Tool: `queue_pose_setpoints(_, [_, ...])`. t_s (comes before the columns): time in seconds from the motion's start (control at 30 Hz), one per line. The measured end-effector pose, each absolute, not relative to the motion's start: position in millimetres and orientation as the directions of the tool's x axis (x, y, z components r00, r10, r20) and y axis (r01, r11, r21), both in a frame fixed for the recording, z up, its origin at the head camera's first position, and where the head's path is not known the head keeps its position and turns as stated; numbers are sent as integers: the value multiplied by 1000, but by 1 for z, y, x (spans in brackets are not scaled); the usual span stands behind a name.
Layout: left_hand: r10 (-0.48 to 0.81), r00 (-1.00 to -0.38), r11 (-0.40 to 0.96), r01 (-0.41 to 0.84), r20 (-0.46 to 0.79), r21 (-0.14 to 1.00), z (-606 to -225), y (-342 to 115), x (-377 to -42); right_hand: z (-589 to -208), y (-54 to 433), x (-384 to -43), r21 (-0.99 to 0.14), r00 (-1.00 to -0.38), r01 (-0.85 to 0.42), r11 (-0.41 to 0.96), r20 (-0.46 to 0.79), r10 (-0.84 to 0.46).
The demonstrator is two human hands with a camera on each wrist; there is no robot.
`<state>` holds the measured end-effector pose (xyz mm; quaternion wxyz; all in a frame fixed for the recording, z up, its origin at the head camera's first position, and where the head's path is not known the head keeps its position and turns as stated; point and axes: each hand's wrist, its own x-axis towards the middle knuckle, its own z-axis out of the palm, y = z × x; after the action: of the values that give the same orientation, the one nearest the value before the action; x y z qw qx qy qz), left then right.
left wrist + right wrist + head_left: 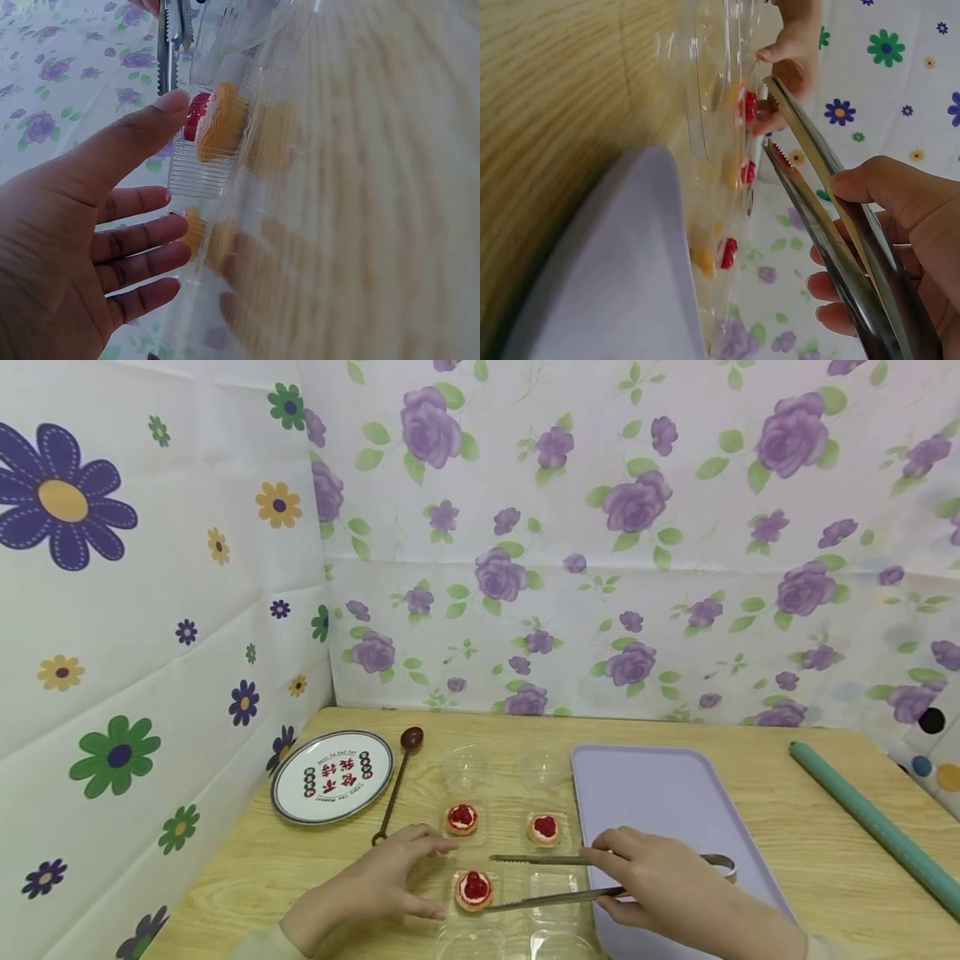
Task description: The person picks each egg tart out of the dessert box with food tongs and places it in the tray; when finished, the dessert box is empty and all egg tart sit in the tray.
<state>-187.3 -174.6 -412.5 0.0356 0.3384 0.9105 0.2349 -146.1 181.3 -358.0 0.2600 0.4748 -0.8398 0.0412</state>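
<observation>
My right hand [663, 881] grips metal tongs [840, 232], whose serrated tips stand apart above the clear plastic boxes. One tip overlaps the nearest berry tart [474, 891] in the head view. My left hand [382, 881] is beside that tart, fingers spread at the edge of its clear box [202, 176] and holding nothing. Farther back, a second tart [462, 818] and a third tart [544, 829] sit in their own compartments. Each tart has red fruit on white cream in a yellow shell. The compartment [553, 893] at the near right holds no tart.
A lilac tray [652, 777] lies right of the boxes, under the tongs and right hand. At the left are a white plate [332, 777] with red lettering and a dark long-handled spoon [397, 785]. A green roll [870, 814] lies at the right edge of the wooden table.
</observation>
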Motion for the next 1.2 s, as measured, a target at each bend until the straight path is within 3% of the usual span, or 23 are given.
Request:
queue_pose_setpoints(0.7, [655, -750, 647, 620, 93, 445, -413, -172, -189, -367, 154, -147, 183, -487, -788, 587, 399, -777])
queue_pose_setpoints(1.0, [655, -749, 644, 623, 102, 444, -415, -173, -189, -363, 149, -147, 224, -450, -794, 566, 409, -794])
queue_pose_setpoints(1.2, [649, -755, 649, 613, 91, 451, -415, -173, -187, -365, 151, -144, 180, -476, -800, 572, 391, -788])
